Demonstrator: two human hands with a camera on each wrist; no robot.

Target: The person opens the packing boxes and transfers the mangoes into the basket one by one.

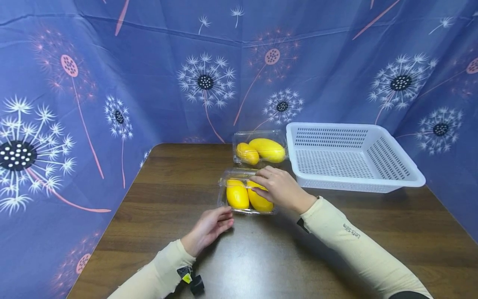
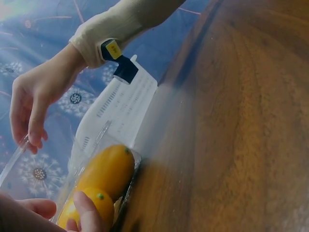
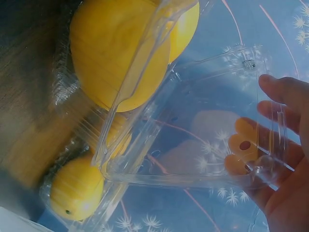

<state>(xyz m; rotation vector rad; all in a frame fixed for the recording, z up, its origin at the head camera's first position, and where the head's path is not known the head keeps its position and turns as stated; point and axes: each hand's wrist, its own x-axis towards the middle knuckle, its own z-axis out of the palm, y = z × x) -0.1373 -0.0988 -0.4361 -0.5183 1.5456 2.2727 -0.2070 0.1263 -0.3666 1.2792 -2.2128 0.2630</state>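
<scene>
A clear plastic clamshell box [image 1: 257, 212] lies on the table with two yellow mangoes [image 1: 237, 194] in it. Its transparent lid [image 3: 207, 180] stands raised in the right wrist view. My right hand [image 1: 282, 187] pinches that lid by the edge, thumb on one side and fingers seen through the plastic. At the box's near left corner is my left hand [image 1: 210, 226], its fingers loosely bent and the fingertips at the rim. Whether they press on the plastic is hard to tell. The left wrist view shows its thumb [image 2: 87, 212] in front of the mangoes.
Just behind stands a second clear box [image 1: 240, 135] with yellow mangoes [image 1: 267, 150] inside. A white perforated basket [image 1: 358, 182] sits at the back right of the wooden table [image 1: 168, 182]. A blue dandelion-print cloth [image 1: 168, 74] hangs around the back and sides.
</scene>
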